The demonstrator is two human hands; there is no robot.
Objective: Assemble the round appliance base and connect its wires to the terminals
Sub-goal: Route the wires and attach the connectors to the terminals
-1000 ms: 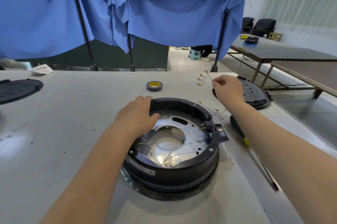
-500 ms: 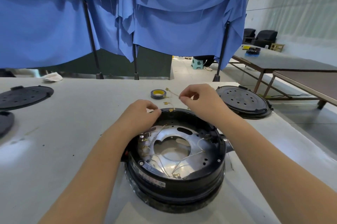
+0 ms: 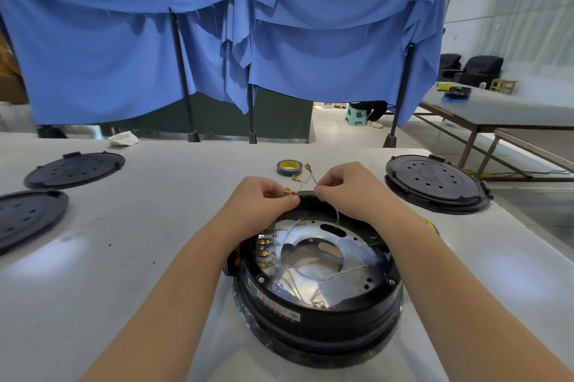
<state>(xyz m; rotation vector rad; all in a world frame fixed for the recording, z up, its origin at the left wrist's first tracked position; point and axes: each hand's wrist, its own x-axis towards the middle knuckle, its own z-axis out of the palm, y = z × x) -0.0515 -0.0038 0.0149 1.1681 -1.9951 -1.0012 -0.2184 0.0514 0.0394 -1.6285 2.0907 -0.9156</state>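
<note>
Since the earlier frames your right hand has carried the loose wires in from the table at the base's 2 o'clock to the far rim, and your left hand has closed in to meet it. Both hands now sit at 12 o'clock on the round appliance base, which rests on the white table directly before you. Your left hand pinches a brass connector between thumb and fingertips; your right hand pinches the wire strands just beside it, fingers curled. Two further connectors stand free above your hands toward the tape roll. Inside the base, a row of brass terminals is fitted at 9 o'clock, and thin wires cross the silver plate toward 6 o'clock. Black perforated lids lie at the base's 10 o'clock and 2 o'clock. Judgement: you are sorting connectors before seating them. Risks noted: the strands are fine and may kink or pull from a crimp if you tug them apart; free ends may snag the wires already routed inside; similar connectors invite a wrong terminal match. Your forearms partly screen the near rim, so seating there cannot be verified.
</note>
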